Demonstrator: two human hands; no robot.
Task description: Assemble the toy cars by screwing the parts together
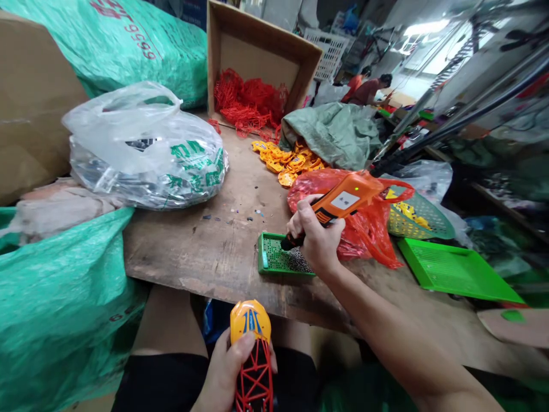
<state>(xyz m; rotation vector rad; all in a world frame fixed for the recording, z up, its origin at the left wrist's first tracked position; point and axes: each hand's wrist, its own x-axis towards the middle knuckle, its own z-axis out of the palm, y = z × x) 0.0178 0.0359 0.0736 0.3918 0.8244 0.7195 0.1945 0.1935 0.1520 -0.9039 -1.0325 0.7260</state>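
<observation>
My left hand [234, 363] is closed around a toy car [251, 326] with a yellow-orange hood and a red lattice frame, held below the table's front edge. In my right hand [316, 237] is an orange and black electric screwdriver [343, 197], its fingers wrapped round the body. The driver's dark tip points down into a small green tray [262, 252], over a pile of small metal screws [300, 260]. Whether the tip touches a screw I cannot tell. Part of the tray's right side is hidden by my right hand.
Yellow-orange car shells [291, 160] spill from a grey-green sack [332, 129]. Red lattice parts [251, 100] fill a cardboard box [266, 43]. A red plastic bag [373, 243], a bright green tray [458, 269] and a basket [433, 220] stand right; a white plastic bag [146, 149] lies left. People [369, 88] sit behind.
</observation>
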